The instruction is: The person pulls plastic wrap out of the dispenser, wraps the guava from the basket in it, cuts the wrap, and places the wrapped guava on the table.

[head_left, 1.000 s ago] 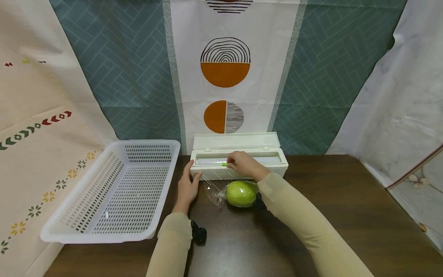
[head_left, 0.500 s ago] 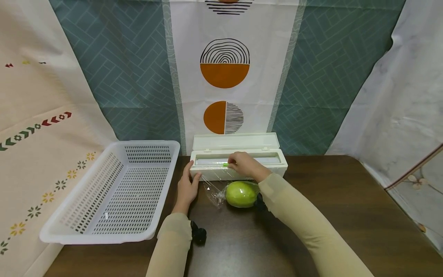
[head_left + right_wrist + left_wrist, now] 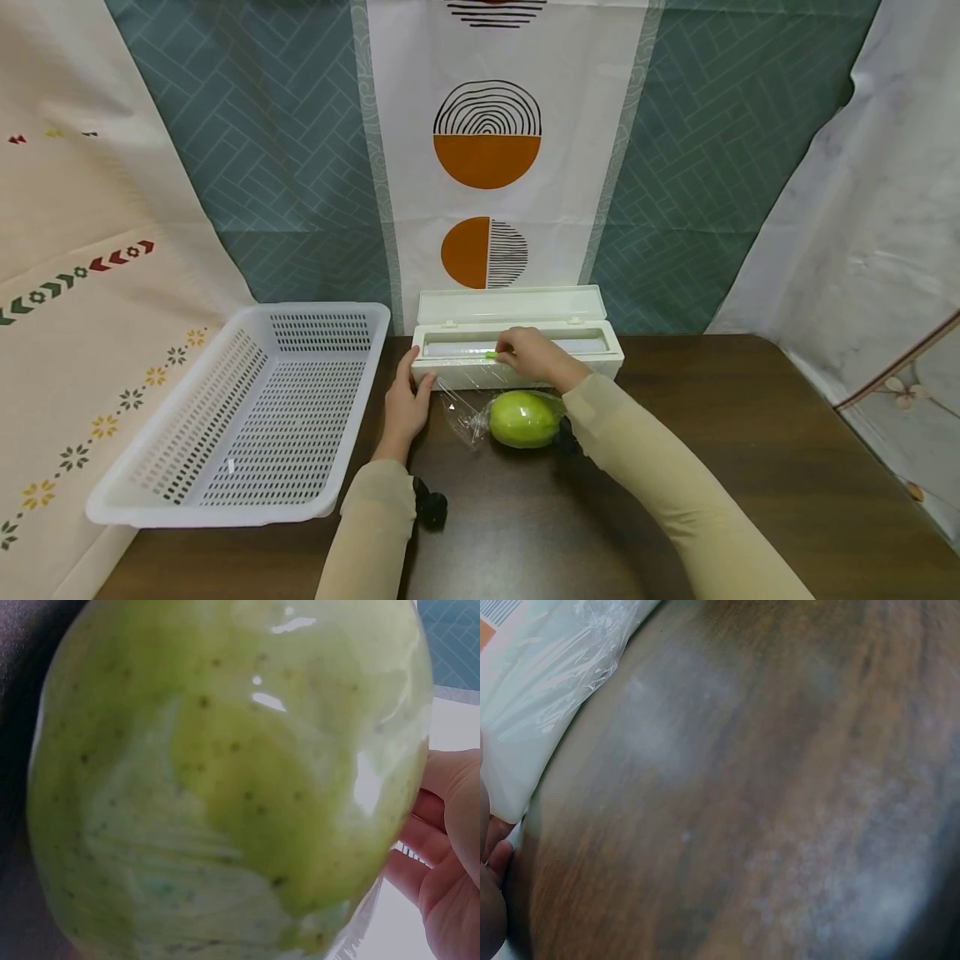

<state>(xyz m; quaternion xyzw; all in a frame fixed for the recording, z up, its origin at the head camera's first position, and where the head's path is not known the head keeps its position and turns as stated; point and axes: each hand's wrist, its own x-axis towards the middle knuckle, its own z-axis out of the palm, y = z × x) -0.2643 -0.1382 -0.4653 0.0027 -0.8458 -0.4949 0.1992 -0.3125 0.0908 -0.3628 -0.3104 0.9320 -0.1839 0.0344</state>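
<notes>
A white cling film dispenser box [image 3: 450,379] stands at the table's back edge, lid raised, with a roll inside. My left hand [image 3: 405,412] holds its left end, thumb at the front. With curled fingers, my right hand [image 3: 528,354] pinches a small green slide cutter [image 3: 491,355] on the box's front rim. Clear film [image 3: 461,417] runs from the box down around a green oval fruit [image 3: 525,419], which lies below my right wrist. The right wrist view is mostly filled by the film-covered, dark-speckled fruit [image 3: 240,787]. In the left wrist view, only fingertips [image 3: 499,859] show by the box corner.
A white perforated plastic basket [image 3: 345,433] stands on the left, with a small white scrap [image 3: 231,467] in it. Patterned cloth [image 3: 300,167] hangs right behind the box. The dark wooden table [image 3: 750,467] extends to the right.
My right hand and the green slide cutter have shifted slightly right along the box rim. The left hand, box and basket stay put.
</notes>
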